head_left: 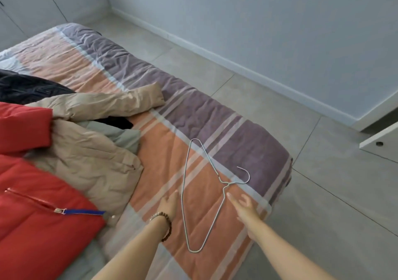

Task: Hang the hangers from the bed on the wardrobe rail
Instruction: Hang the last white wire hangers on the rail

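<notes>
Pale-blue wire hanger (224,182) flat on bed (237,129) near corner, hook toward purple stripe. My left grip (170,202): fingers straight, just left of hanger's long bar, holding nothing. My right grip (245,206): fingers spread, just right of hanger's neck; cannot tell if touching. Red jacket (32,215), beige jacket (86,157) heaped on bed at left, apart from hanger.
</notes>
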Available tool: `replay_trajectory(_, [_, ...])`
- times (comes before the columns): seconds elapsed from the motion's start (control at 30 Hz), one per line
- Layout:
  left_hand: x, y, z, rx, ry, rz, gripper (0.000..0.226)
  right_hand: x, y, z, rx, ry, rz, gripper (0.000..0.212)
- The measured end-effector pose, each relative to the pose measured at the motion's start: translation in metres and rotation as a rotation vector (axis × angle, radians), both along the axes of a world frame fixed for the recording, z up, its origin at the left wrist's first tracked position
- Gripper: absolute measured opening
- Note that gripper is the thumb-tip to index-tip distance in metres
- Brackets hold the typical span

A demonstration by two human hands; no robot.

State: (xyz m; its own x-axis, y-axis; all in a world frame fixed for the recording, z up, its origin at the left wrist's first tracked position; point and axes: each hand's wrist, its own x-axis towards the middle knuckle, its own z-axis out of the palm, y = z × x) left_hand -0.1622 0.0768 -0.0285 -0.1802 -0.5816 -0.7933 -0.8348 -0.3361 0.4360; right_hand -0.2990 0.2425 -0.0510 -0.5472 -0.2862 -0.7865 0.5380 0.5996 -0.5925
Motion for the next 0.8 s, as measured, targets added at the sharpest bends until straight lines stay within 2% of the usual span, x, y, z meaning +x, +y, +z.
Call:
replay_trajectory(0.13, [-0.004,0.011,-0.033,0.063,0.009,0.027,0.069,0.016,-0.012,-0.036,-0.085,-0.175,-0.091,0.076])
replay_trajectory(0.23, [-0.006,0.022,-0.040,0.128,0.075,0.034,0.086,0.029,-0.025,-0.048,-0.173,-0.239,-0.143,0.077])
replay_trajectory(0.4, [0.001,0.022,-0.040,0.250,0.196,0.161,0.120,0.043,-0.038,-0.032,-0.238,-0.166,-0.092,0.074])
replay_trajectory(0.43, [0.000,0.020,-0.036,0.286,0.235,0.182,0.114,0.044,-0.038,-0.025,-0.238,-0.117,-0.052,0.072])
replay_trajectory(0.5, [-0.008,0.019,-0.016,0.285,0.353,0.221,0.084,0.042,-0.033,-0.007,-0.238,0.012,0.008,0.067])
replay_trajectory(0.6, [-0.034,0.019,0.030,0.154,0.477,0.188,0.042,0.026,-0.023,0.035,-0.268,0.110,-0.004,0.060])
replay_trajectory(0.73, [-0.065,0.029,0.115,0.030,0.620,0.062,0.024,-0.008,-0.007,0.118,-0.298,0.285,-0.066,0.038])
replay_trajectory(0.8, [-0.081,0.037,0.163,-0.010,0.712,0.000,0.022,-0.022,0.003,0.168,-0.336,0.393,-0.104,0.035])
